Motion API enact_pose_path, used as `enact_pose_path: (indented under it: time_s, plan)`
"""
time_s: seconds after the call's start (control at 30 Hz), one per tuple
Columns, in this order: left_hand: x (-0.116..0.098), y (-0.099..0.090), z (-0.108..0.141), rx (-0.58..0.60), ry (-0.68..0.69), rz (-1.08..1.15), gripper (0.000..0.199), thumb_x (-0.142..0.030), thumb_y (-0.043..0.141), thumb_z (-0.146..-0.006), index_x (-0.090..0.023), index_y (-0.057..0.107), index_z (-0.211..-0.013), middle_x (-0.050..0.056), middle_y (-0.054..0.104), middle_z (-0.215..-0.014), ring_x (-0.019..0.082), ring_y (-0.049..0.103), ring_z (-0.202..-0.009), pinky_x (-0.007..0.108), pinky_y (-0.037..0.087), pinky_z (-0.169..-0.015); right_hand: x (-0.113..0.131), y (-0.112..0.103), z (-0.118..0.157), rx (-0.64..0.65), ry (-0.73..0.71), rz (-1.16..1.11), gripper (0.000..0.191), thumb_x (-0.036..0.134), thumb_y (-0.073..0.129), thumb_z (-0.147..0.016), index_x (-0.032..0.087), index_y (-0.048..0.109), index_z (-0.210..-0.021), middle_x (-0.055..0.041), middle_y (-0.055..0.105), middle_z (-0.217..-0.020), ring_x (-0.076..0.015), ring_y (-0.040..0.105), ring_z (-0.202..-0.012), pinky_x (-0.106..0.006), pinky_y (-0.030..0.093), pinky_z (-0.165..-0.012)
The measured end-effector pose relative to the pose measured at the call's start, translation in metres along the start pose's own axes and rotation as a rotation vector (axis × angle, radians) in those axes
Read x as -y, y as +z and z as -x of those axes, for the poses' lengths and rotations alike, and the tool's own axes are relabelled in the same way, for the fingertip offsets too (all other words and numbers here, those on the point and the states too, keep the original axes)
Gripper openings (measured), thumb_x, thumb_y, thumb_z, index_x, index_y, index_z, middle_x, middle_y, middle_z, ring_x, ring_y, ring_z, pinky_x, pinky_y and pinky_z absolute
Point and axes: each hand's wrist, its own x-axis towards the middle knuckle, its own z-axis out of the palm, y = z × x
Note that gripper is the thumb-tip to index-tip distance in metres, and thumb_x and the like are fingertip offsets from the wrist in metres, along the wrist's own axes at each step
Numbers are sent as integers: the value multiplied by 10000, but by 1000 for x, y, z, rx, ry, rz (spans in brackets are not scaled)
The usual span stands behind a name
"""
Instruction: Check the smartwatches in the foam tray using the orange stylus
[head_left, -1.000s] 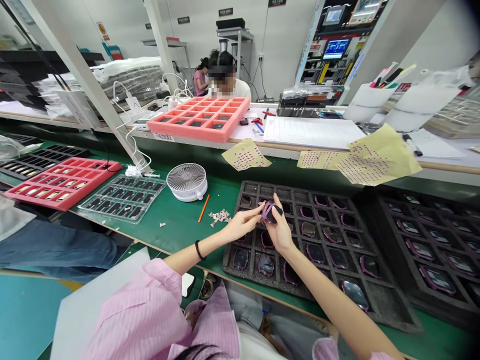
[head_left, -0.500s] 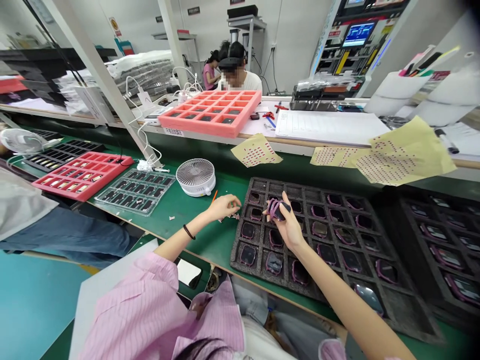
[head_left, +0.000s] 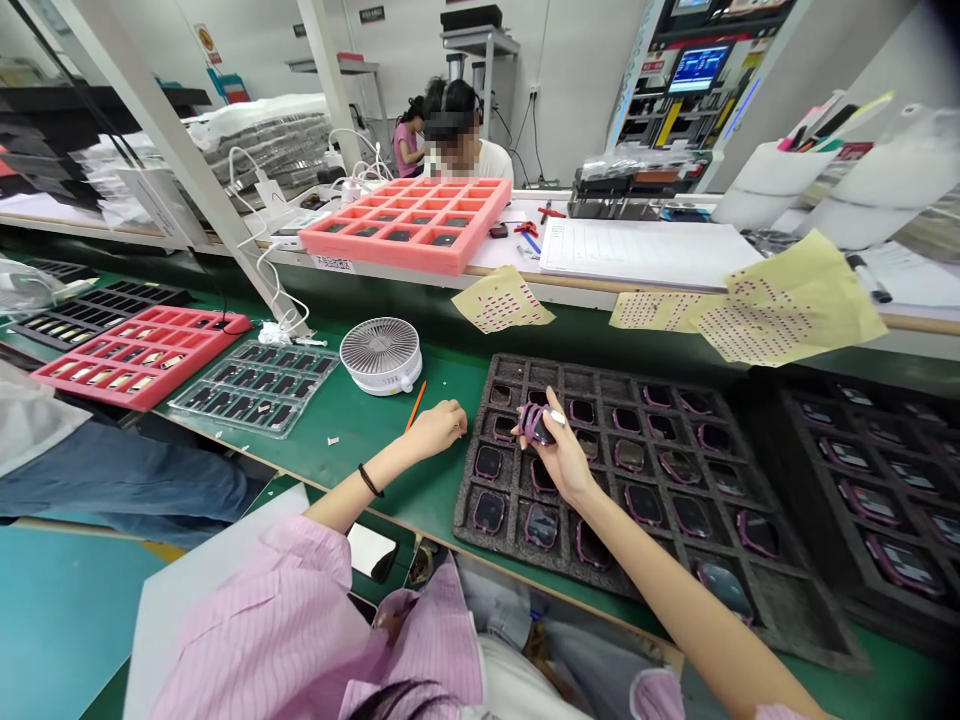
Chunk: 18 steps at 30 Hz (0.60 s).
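Note:
My right hand (head_left: pixel 564 455) is closed around a purple-framed smartwatch housing (head_left: pixel 534 424) with a dark face, held above the black foam tray (head_left: pixel 459 525). Purple bands stick out past the fingers; I cannot tell whether it is one piece or a stack. Similar dark-faced, purple-rimmed watch housings (head_left: pixel 489 511) fill many of the tray's compartments. Just left of the tray, my left hand (head_left: pixel 437 428) is low over the green bench with its fingers curled together. Whatever its fingertips hold is hidden. An orange stick (head_left: pixel 416 405) lies beside that hand.
A round white fan (head_left: pixel 380 355) stands behind my left hand. Leftward are a clear tray of black parts (head_left: pixel 259 388) and a pink foam tray (head_left: pixel 150 350). A second dark tray (head_left: pixel 881 500) stands at right. Yellow dotted sheets (head_left: pixel 502 300) hang off the shelf. A co-worker (head_left: pixel 457 130) sits opposite.
The view has shifted slightly, moving the scene left. My left fingers have curled in and now cover the small pieces seen beside the tray. My right hand keeps its hold, with the housing turned a little.

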Motion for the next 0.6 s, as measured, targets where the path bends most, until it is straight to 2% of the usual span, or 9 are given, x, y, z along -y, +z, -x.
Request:
enact_pose_path:
  time_s: [0.1, 0.17, 0.27, 0.37, 0.47, 0.6]
  plan:
    - [-14, -10, -2, -92, 0, 96, 186, -234, 436, -926, -164, 607, -909, 39, 596, -863, 142, 592, -768, 250, 479, -695, -1, 1, 0, 9, -10, -13, 768, 433, 670, -781, 357, 327, -1464, -18, 691, -967, -203, 661, -794, -332, 498, -625]
    - [-28, -12, -6, -108, 31, 313, 227, -306, 462, -923, -152, 628, -937, 41, 612, -870, 115, 594, -689, 229, 478, -627, -2, 2, 1, 11, -19, -20, 775, 437, 676, -771, 357, 333, -1461, -14, 690, -966, -193, 655, -773, -319, 494, -624]
    - [-52, -6, -15, -111, 13, 792, 281, -369, 684, -769, -121, 663, -902, 29, 645, -757, 104, 592, -617, 230, 484, -607, -2, 3, 2, 9, -32, -27, 768, 435, 675, -771, 366, 338, -1457, -1, 679, -956, -180, 638, -770, -311, 502, -637]
    - [-72, 6, -22, -180, -116, 1114, 375, -371, 816, -601, -93, 671, -806, 22, 659, -649, 108, 599, -587, 255, 504, -635, -2, 3, 3, 0, -45, -35, 760, 424, 680, -764, 379, 353, -1449, 24, 651, -894, -156, 598, -736, -309, 517, -662]
    - [-84, 17, -24, -247, -190, 1254, 367, -375, 835, -567, -86, 696, -745, 45, 693, -677, 111, 610, -605, 266, 514, -664, -2, 2, 1, -29, -54, -25, 750, 420, 679, -757, 388, 369, -1440, 33, 629, -889, -136, 546, -705, -307, 522, -684]
    - [-89, 26, -22, -331, -219, 1258, 325, -364, 825, -585, -101, 742, -755, 54, 715, -713, 95, 572, -593, 236, 485, -618, -5, -1, -1, -60, -65, 6, 764, 446, 675, -748, 396, 362, -1443, 21, 634, -931, -150, 542, -751, -315, 519, -721]
